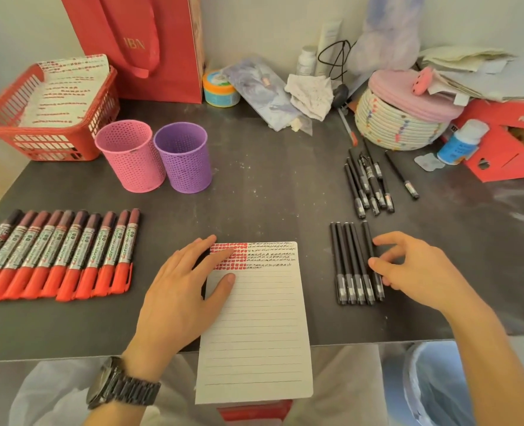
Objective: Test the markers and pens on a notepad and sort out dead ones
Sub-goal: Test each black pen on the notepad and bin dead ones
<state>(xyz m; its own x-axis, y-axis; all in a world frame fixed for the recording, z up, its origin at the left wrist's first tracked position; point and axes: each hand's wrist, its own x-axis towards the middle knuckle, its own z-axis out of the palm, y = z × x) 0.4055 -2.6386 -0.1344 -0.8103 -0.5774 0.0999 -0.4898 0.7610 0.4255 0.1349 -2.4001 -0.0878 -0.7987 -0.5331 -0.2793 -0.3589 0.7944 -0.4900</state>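
A lined notepad (254,327) lies at the table's front edge, its top rows filled with red and black test marks. My left hand (180,290) rests flat on its left side, fingers straight. A neat row of black pens (351,262) lies right of the pad. My right hand (414,269) touches the rightmost pen of that row with thumb and fingertips, fingers loosely bent. A loose pile of black pens (368,182) lies farther back. Several red markers (57,256) lie side by side at the left.
A pink cup (130,155) and a purple cup (183,156) stand behind the pad. A red basket (42,115) with paper is at the back left, a red bag (143,44) behind it. Clutter and a woven basket (399,121) fill the back right.
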